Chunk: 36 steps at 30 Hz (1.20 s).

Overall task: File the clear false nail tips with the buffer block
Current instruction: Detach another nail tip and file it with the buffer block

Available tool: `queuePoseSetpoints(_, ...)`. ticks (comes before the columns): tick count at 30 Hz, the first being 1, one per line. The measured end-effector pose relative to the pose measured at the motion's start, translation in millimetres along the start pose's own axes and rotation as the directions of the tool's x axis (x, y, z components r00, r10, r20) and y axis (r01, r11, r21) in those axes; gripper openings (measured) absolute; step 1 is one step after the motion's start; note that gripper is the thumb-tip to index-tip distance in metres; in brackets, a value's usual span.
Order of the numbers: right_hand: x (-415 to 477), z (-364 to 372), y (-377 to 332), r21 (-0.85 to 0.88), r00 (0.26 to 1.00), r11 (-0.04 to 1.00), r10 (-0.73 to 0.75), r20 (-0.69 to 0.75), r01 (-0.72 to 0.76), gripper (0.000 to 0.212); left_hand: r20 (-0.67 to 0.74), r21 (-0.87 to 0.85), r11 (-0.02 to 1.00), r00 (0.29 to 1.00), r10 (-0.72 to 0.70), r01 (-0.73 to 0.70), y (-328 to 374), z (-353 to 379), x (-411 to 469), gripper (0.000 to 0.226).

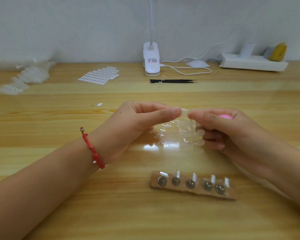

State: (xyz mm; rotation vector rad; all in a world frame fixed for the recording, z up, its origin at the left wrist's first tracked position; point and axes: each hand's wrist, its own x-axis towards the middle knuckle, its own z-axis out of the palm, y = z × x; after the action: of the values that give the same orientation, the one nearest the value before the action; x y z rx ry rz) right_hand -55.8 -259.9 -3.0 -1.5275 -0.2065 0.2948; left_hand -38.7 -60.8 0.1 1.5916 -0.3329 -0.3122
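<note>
Bright even light w/ glare on table [62, 122]; edges soft, prob. distorted.

Count: one clear plastic frame of false nail tips [178, 134], tips too blurred to tally. One brown cardboard strip [192, 192] with five round metal studs [190, 184]. One white clip lamp [151, 59], one white power strip [253, 64], one pair of black tweezers [173, 81].
</note>
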Motion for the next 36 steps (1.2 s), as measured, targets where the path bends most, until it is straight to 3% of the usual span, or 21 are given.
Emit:
queuePoseSetpoints(3,-0.6,0.0,0.0,-0.174,0.973,0.979,-0.139,-0.182,0.107,0.029,-0.132,0.085,0.991,0.985,0.111,-0.100,0.2,3.2,-0.4,0.017)
queuePoseSetpoints(6,-1.2,0.5,-1.0,-0.315,0.936,0.929,-0.272,-0.224,0.194,0.024,-0.243,0.154,0.972,0.947,0.211,-0.177,1.5,6.6,-1.0,0.015)
queuePoseSetpoints(9,-1.6,-1.5,1.2,-0.461,0.957,0.880,-0.218,-0.190,0.109,0.027,-0.313,0.161,0.969,0.921,0.230,-0.187,2.0,3.5,-0.6,0.015)
queuePoseSetpoints(12,-3.5,-5.7,6.7,-0.669,0.973,0.742,-0.177,-0.151,0.031,0.055,-0.331,0.138,0.975,0.920,0.212,-0.175,-1.4,2.1,-1.6,0.020)
queuePoseSetpoints(13,-2.0,-7.1,7.3,-0.685,0.972,0.728,-0.175,-0.153,0.023,0.053,-0.331,0.142,0.976,0.921,0.205,-0.166,-3.5,2.9,-2.2,0.023)
queuePoseSetpoints(15,3.6,-6.8,4.6,-0.550,0.971,0.835,-0.151,-0.187,0.024,0.020,-0.325,0.159,0.976,0.926,0.192,-0.146,-7.7,4.4,-3.2,0.028)
queuePoseSetpoints(17,1.7,-8.6,4.7,-0.245,0.980,0.968,-0.093,-0.174,0.048,0.034,-0.303,0.165,0.976,0.935,0.186,-0.141,-10.5,5.7,-3.4,0.026)
queuePoseSetpoints(19,1.9,-8.0,4.1,0.039,0.989,0.994,-0.099,-0.112,0.104,0.033,-0.301,0.143,0.979,0.936,0.185,-0.147,-11.5,9.5,-3.5,0.023)
queuePoseSetpoints(21,1.6,-3.6,-1.2,0.179,0.995,0.979,-0.085,-0.056,0.094,0.026,-0.305,0.104,0.984,0.937,0.172,-0.146,-8.4,15.0,-2.9,0.022)
queuePoseSetpoints(25,-0.1,-2.8,-1.6,0.132,0.997,0.989,-0.067,-0.023,0.070,0.036,-0.286,0.058,0.985,0.943,0.173,-0.163,0.4,24.6,-3.8,0.026)
queuePoseSetpoints(28,-5.5,-2.7,-0.5,0.204,0.998,0.977,-0.061,-0.029,0.066,0.037,-0.308,0.055,0.981,0.932,0.192,-0.184,-3.9,25.7,-13.3,0.018)
queuePoseSetpoints(34,-7.5,4.1,7.5,0.150,0.989,0.977,-0.147,-0.024,0.149,0.036,-0.273,-0.012,0.979,0.943,0.192,-0.203,-5.0,22.3,-16.6,0.010)
queuePoseSetpoints(36,-7.6,4.6,8.5,0.148,0.985,0.974,-0.168,-0.024,0.170,0.045,-0.267,-0.008,0.979,0.944,0.195,-0.205,-6.1,23.2,-16.8,0.015)
